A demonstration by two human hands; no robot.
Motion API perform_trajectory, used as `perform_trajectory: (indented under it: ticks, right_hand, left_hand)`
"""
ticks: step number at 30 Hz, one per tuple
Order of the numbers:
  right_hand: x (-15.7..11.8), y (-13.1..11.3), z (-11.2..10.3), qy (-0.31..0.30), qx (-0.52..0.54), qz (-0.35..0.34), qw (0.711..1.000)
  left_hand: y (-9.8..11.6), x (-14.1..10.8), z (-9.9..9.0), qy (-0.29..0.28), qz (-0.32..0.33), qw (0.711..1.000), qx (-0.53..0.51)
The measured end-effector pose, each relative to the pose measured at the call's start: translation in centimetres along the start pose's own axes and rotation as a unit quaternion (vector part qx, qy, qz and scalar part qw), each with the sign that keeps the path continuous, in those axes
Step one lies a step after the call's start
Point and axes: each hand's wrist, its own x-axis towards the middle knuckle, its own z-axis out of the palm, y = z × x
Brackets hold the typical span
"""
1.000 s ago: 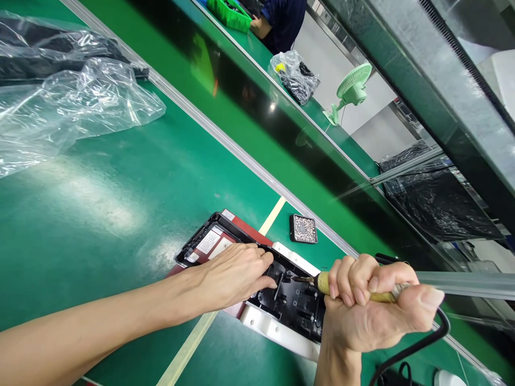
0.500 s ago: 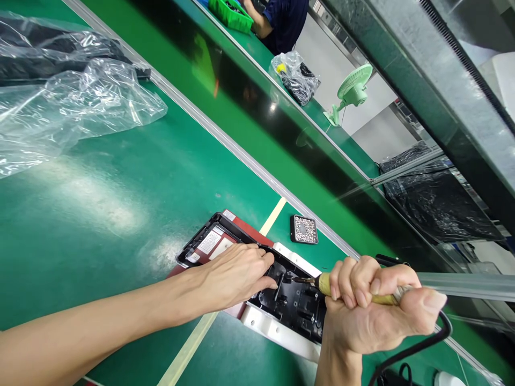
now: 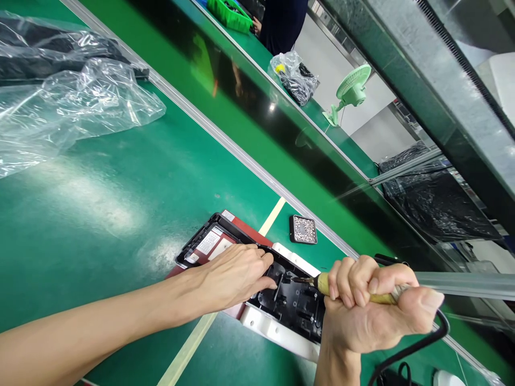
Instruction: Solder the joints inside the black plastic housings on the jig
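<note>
A long black plastic housing (image 3: 292, 304) with posts and ribs inside lies in a white fixture (image 3: 277, 335) on the green bench. My left hand (image 3: 243, 271) is laid across the middle of the housing, fingers bent over it and thumb reaching inside; its fingertips are partly hidden. In my right fist (image 3: 372, 305) is a soldering iron with a yellow handle (image 3: 324, 283) and a black cord. Its thin metal tip points left into the housing, close to a small post near my left thumb. Beyond the housing stands a small black box (image 3: 303, 229) of tiny metal pieces.
Clear plastic bags (image 3: 84, 102) with black parts lie at the upper left. A metal rail (image 3: 217, 136) edges the bench. Across the green strip are a person (image 3: 284, 24), a green basket (image 3: 231, 15), a bagged bundle (image 3: 295, 78) and a green fan (image 3: 352, 88).
My hands, the soldering iron and the housing keep almost the same positions. Across the bench, the other person's arm and body have shifted.
</note>
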Motion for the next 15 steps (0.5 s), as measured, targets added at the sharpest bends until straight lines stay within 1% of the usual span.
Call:
perform_trajectory:
  ticks: [5, 9, 15]
  right_hand:
    - [-0.1, -0.1, 0.1, 0.002, 0.009, 0.012, 1.0]
    - [-0.2, -0.2, 0.4, 0.02, 0.015, 0.031, 0.999]
    - [-0.2, -0.3, 1.0, 0.039, 0.02, 0.019, 0.999]
  left_hand:
    - [0.1, 0.2, -0.4, -0.023, -0.011, 1.0, 0.002]
    - [0.5, 0.4, -1.0, -0.037, -0.012, 0.999, -0.004]
    - [0.9, 0.6, -1.8, -0.061, -0.028, 0.998, -0.01]
